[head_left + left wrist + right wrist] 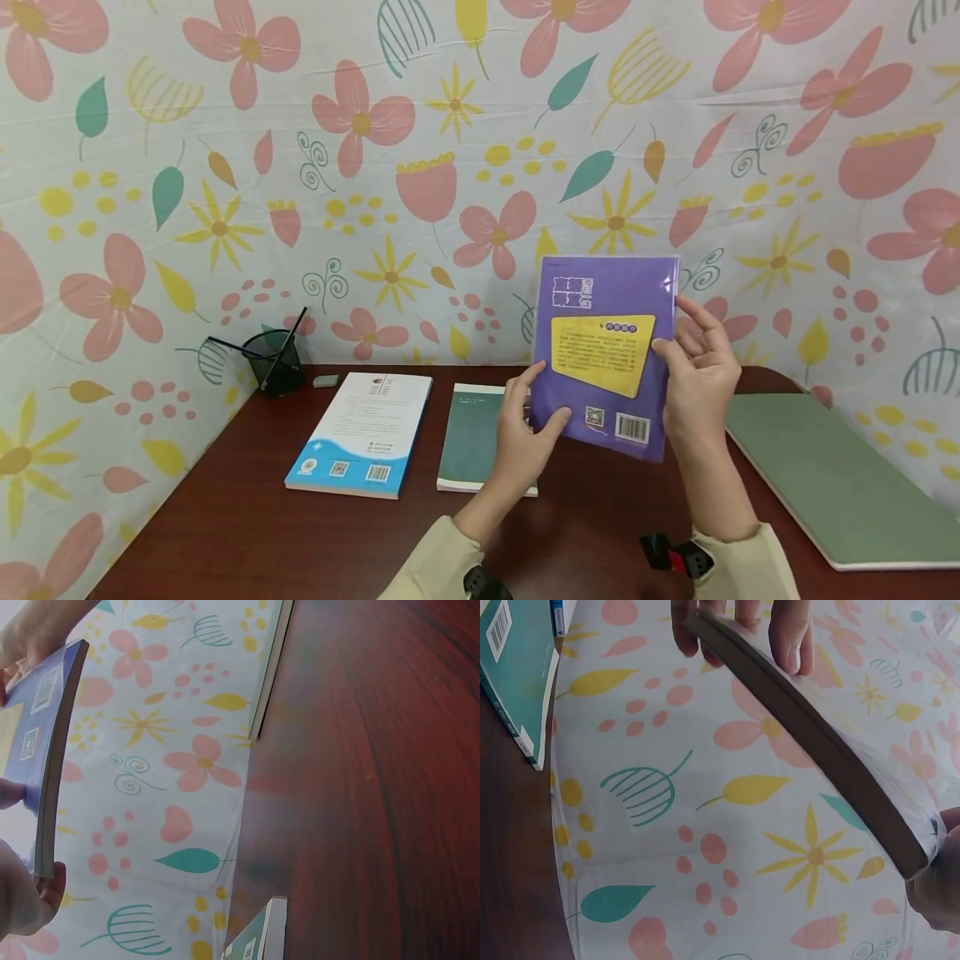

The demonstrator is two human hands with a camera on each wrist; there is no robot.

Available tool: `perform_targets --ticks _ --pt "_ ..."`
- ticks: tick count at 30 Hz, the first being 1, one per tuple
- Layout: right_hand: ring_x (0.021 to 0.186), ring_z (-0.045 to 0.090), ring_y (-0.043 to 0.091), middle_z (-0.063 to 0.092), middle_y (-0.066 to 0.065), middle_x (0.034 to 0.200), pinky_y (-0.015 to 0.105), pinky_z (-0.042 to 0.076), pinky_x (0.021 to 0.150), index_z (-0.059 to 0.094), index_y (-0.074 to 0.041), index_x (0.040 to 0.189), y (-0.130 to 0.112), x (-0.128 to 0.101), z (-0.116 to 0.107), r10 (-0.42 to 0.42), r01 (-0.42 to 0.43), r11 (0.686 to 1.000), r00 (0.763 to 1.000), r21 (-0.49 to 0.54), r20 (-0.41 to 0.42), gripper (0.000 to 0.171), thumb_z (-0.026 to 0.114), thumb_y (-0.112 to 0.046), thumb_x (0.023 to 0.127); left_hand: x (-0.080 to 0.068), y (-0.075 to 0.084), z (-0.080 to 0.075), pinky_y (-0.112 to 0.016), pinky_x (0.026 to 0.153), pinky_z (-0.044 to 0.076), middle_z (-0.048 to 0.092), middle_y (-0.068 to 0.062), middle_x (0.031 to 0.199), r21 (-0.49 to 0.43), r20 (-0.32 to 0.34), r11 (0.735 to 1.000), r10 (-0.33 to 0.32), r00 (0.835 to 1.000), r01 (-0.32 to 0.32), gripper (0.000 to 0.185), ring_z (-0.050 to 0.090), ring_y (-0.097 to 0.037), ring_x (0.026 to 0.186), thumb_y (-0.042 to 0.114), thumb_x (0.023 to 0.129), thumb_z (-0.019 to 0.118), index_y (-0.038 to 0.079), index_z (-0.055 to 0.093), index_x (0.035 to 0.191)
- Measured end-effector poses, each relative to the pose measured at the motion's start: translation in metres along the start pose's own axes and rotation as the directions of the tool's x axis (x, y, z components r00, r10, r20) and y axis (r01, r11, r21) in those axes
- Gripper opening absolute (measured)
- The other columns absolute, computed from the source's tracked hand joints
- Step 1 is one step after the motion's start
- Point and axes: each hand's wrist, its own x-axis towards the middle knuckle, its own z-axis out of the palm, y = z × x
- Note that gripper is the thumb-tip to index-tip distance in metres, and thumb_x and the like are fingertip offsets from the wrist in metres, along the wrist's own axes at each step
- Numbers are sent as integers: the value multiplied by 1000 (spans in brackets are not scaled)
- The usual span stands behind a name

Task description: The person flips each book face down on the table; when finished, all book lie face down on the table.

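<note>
1. Purple softcover book in clear plastic wrap [604, 354]: held upright above the dark red-brown wooden table [247, 533], back cover toward the head camera, with a yellow text panel, a small square code and a barcode near its lower edge. It sits between the two hands, clear of the table surface.
2. Left hand [522, 437]: grips the book's lower left corner, thumb on the facing cover, fingers curled behind. In the left wrist view the book's edge [54, 761] runs just beside the palm.
3. Right hand [699, 375]: clamps the book's right edge, thumb on the facing cover, fingers wrapped behind. The right wrist view shows the book's dark edge [810, 735] running diagonally, with fingertips of the other hand [791, 637] over its far end.
4. Hands well apart from each other, one at each side of the book.
5. White and blue paperback [363, 433]: flat on the table, left of the hands.
6. Teal-covered book [472, 433]: flat, just beside the paperback, partly hidden behind the left hand.
7. Large green notebook [832, 475]: flat at the table's right side.
8. Black mesh pen cup [273, 361]: at the back left, near a small grey eraser [326, 381].
9. Floral-print cloth backdrop [450, 167] behind and beside the table.
</note>
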Motion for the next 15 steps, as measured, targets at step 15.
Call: perform_targets --ticks 15 --pt "77 68 7 67 -2 107 16 53 57 63 -11 119 6 18 -15 105 -106 993 994 -56 -28 44 51 12 84 -1 0 2 -18 60 48 56 -8 108 39 11 999 5 1000 -6 57 53 -11 74 11 80 71 21 52 132"
